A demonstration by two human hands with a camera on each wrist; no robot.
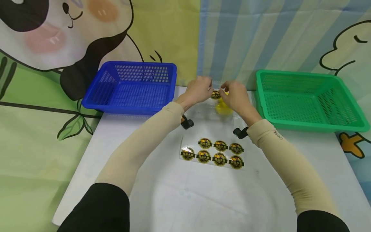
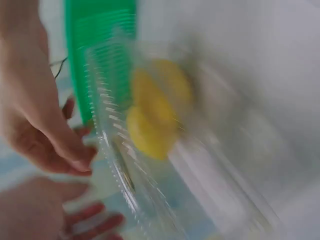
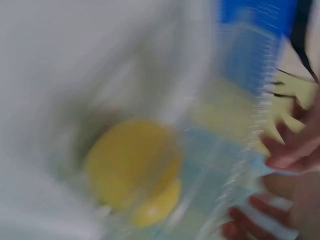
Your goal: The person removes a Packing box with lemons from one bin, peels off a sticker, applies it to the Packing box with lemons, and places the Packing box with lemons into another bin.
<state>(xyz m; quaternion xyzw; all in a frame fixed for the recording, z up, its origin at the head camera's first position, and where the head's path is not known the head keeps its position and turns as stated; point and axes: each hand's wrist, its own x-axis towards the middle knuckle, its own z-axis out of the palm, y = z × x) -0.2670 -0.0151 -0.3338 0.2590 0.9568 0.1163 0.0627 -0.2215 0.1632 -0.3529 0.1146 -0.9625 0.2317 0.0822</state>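
At the far edge of the white table, a clear plastic box point(image 2: 117, 145) holds round yellow fruit point(image 3: 132, 167), blurred through the plastic; its kind is unclear. A round black-and-gold sticker point(image 1: 215, 94) shows at the box's far part, between the hands. My left hand point(image 1: 199, 89) is on the sticker's left, fingers loosely bent and spread. On the other side is my right hand point(image 1: 235, 96), its thumb and fingers close to the sticker. In the wrist views both hands hover just past the box's ridged rim, and nothing shows in their fingers.
A sheet of several round stickers point(image 1: 213, 154) lies nearer me on the table point(image 1: 185, 199). The blue basket point(image 1: 139, 93) stands at the left and the green basket point(image 1: 307, 106) at the right. A printed cloth point(image 1: 232, 38) hangs behind.
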